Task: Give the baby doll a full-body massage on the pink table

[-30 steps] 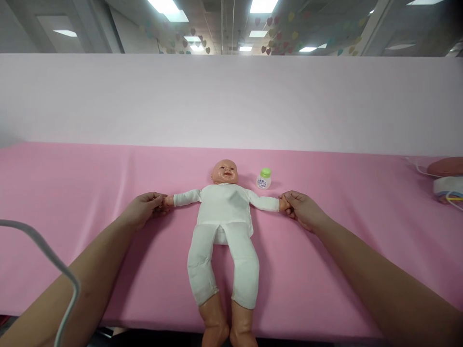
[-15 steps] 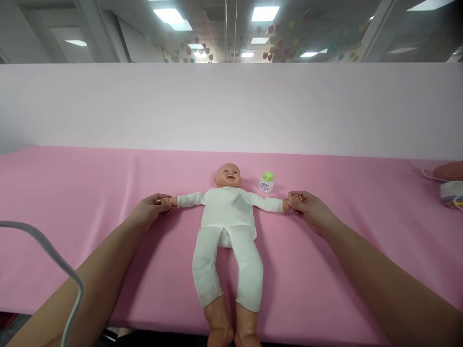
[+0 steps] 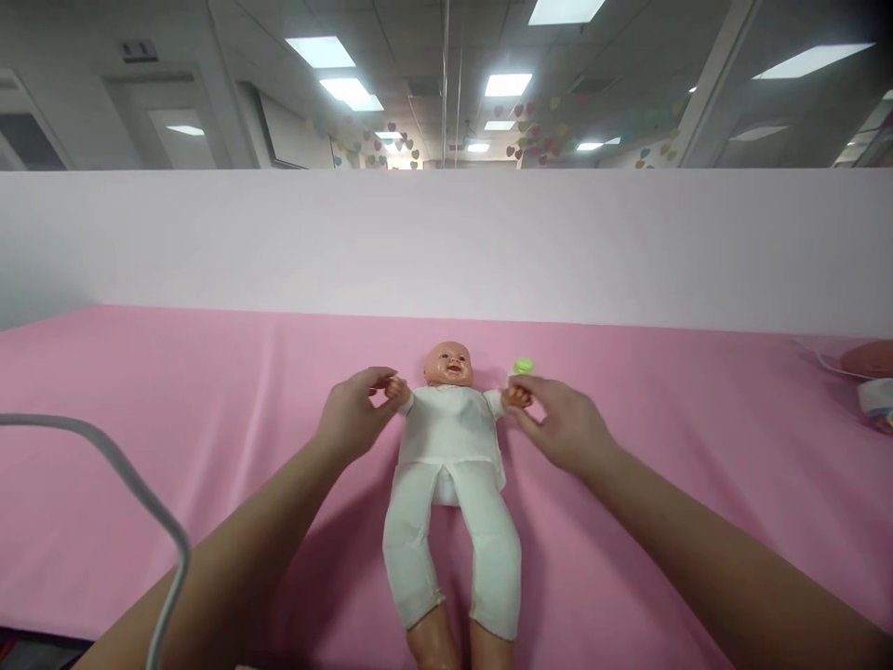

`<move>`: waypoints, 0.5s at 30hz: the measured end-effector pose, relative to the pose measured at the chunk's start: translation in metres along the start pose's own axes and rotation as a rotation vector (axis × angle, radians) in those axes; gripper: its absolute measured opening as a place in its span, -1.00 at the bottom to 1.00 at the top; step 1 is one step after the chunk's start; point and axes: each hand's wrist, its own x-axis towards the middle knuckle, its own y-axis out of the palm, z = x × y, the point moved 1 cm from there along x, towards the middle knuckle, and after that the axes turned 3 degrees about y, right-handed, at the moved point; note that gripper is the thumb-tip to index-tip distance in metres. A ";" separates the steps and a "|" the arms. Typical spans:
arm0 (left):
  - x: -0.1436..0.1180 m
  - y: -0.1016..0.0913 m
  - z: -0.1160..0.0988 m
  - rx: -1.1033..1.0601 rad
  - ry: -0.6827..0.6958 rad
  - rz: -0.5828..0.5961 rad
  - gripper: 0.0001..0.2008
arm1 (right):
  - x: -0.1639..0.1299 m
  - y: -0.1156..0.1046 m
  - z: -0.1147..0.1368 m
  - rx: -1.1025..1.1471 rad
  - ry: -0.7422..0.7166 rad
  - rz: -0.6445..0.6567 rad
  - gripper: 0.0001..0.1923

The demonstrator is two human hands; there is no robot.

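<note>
A baby doll (image 3: 453, 433) with a white cloth body lies on its back on the pink sheet (image 3: 209, 372), head away from me. My left hand (image 3: 358, 409) pinches the doll's hand on the left side, thumb and fingers closed round it. On the other side my right hand (image 3: 562, 419) holds the doll's other hand the same way. Both doll arms are bent, their hands raised near the shoulders. Behind my right fingers stands a small bottle (image 3: 523, 365); only its green cap and a bit of its body show.
A low white wall (image 3: 446, 247) runs along the far side, with glass above it. At the right edge lie a brown rounded object (image 3: 867, 358) and a white-and-blue item (image 3: 877, 400). A grey cable (image 3: 132, 475) hangs across the lower left.
Both my hands have moved inward with the doll's hands in them, so its outstretched arms are now folded toward its shoulders. My right hand now partly covers the bottle. The view has tilted up slightly.
</note>
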 end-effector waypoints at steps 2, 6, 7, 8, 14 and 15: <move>-0.006 0.018 -0.012 0.120 0.202 0.083 -0.84 | -0.004 0.017 0.020 -0.105 -0.273 0.106 -0.76; -0.026 0.047 -0.013 0.281 0.487 0.185 -0.77 | -0.021 0.046 0.034 -0.204 -0.656 0.159 -0.66; -0.031 0.050 -0.010 0.303 0.513 0.186 -0.75 | -0.025 0.050 0.033 -0.227 -0.685 0.153 -0.67; -0.034 0.053 -0.008 0.321 0.525 0.189 -0.74 | -0.029 0.054 0.032 -0.245 -0.702 0.150 -0.68; -0.040 0.057 -0.006 0.356 0.556 0.257 -0.70 | -0.037 0.057 0.027 -0.242 -0.740 0.205 -0.60; -0.039 0.057 -0.006 0.337 0.548 0.247 -0.70 | -0.037 0.057 0.027 -0.228 -0.728 0.202 -0.61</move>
